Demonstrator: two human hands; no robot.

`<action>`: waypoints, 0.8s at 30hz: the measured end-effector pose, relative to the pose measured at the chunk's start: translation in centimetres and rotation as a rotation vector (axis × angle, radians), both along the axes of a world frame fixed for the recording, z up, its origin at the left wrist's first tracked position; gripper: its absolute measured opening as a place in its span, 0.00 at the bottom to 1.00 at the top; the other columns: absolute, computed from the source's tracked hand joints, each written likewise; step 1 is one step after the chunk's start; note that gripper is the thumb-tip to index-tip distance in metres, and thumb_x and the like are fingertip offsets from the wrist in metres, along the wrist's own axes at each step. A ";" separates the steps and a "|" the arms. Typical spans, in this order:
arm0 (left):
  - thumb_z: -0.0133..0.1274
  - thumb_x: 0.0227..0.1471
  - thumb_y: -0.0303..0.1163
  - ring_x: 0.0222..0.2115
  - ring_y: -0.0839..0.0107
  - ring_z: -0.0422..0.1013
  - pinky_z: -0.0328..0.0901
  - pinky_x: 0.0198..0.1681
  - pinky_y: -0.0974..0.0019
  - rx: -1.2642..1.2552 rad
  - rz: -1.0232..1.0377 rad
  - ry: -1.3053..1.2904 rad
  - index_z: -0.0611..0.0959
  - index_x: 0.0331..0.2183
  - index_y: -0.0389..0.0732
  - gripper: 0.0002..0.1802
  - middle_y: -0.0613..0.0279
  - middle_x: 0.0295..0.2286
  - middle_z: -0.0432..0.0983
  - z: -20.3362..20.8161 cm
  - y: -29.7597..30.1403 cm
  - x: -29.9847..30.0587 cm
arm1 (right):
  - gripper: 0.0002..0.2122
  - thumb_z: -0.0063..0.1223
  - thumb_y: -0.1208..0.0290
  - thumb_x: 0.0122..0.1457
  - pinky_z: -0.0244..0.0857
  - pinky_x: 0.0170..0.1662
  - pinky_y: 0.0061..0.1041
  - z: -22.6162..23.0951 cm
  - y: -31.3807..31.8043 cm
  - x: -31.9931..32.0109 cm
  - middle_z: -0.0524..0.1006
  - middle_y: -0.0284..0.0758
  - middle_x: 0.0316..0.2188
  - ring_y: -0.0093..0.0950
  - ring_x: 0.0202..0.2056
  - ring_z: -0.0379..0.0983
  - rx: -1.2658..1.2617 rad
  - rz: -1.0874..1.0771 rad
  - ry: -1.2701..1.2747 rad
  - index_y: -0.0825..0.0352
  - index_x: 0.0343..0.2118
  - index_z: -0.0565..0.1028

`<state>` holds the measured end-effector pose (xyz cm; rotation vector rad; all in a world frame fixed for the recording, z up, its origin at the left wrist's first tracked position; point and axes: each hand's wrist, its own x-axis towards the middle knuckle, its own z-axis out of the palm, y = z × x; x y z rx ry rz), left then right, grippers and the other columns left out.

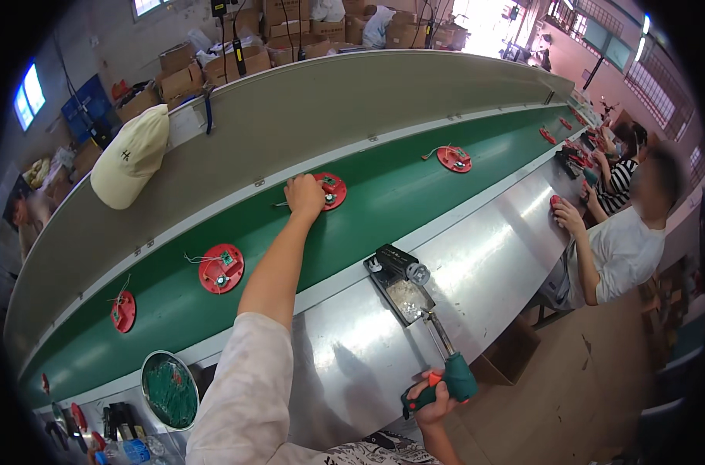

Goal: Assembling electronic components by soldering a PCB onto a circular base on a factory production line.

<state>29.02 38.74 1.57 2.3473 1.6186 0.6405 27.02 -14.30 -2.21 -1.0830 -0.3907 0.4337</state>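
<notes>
On the green conveyor belt [383,186], my left hand [304,197] reaches out with its fingers curled over the left side of a red round plastic housing [336,191]. A small green circuit board and a round silvery part show inside that housing; my hand hides the rest. My right hand [431,408], low at the right, is wrapped round the handle of a green and black soldering gun [460,378]. Its metal tip points up and left to the small tray of a black soldering stand [403,288], which lies on the metal worktop [337,349].
More red housings with wires [221,269] lie along the belt. A bowl of green stuff [171,390] stands at the lower left, near a bottle [132,451]. A cap [130,159] hangs on the belt's far wall [321,108]. Co-workers [624,256] sit at the right.
</notes>
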 end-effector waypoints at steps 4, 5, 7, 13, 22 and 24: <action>0.56 0.60 0.44 0.48 0.50 0.74 0.68 0.51 0.45 0.038 -0.077 -0.035 0.88 0.35 0.37 0.19 0.48 0.42 0.81 -0.2 -1.1 -0.8 | 0.14 0.42 0.65 0.68 0.70 0.18 0.30 0.0 -0.2 0.0 0.73 0.47 0.37 0.28 0.15 0.71 -0.002 -0.015 -0.014 0.72 0.47 0.67; 0.56 0.61 0.42 0.44 0.51 0.77 0.70 0.47 0.48 0.003 -0.114 -0.179 0.88 0.34 0.36 0.18 0.49 0.39 0.82 -0.7 -0.4 -1.8 | 0.14 0.42 0.65 0.68 0.70 0.18 0.30 -0.1 -0.1 -0.1 0.73 0.47 0.37 0.28 0.15 0.71 0.008 0.009 -0.014 0.72 0.47 0.67; 0.55 0.61 0.40 0.39 0.53 0.79 0.71 0.43 0.51 -0.031 -0.142 -0.321 0.87 0.33 0.35 0.17 0.49 0.35 0.83 -1.2 -0.4 -3.8 | 0.14 0.42 0.65 0.68 0.70 0.18 0.30 -0.3 0.0 -0.1 0.74 0.46 0.36 0.27 0.15 0.70 0.015 0.008 -0.053 0.72 0.46 0.67; 0.57 0.58 0.36 0.30 0.54 0.77 0.70 0.35 0.60 -0.377 -0.287 -0.694 0.86 0.31 0.35 0.13 0.49 0.29 0.81 2.9 -9.8 -12.8 | 0.14 0.42 0.64 0.68 0.68 0.17 0.28 0.7 0.5 -0.4 0.74 0.45 0.35 0.27 0.14 0.69 0.070 -0.017 -0.007 0.71 0.46 0.68; 0.61 0.53 0.33 0.36 0.45 0.75 0.69 0.41 0.50 -0.204 -0.483 -0.260 0.82 0.29 0.33 0.11 0.47 0.37 0.80 2.1 -30.0 -28.0 | 0.16 0.40 0.63 0.69 0.64 0.18 0.23 2.7 0.7 0.1 0.74 0.43 0.32 0.26 0.14 0.68 0.009 0.002 -0.057 0.74 0.45 0.68; 0.61 0.53 0.33 0.40 0.45 0.76 0.69 0.44 0.50 -0.220 -0.409 -0.268 0.84 0.31 0.36 0.09 0.49 0.43 0.80 1.6 -32.6 -30.5 | 0.16 0.39 0.63 0.69 0.64 0.18 0.23 2.2 0.6 0.4 0.74 0.43 0.33 0.26 0.14 0.68 -0.005 0.033 -0.078 0.74 0.44 0.68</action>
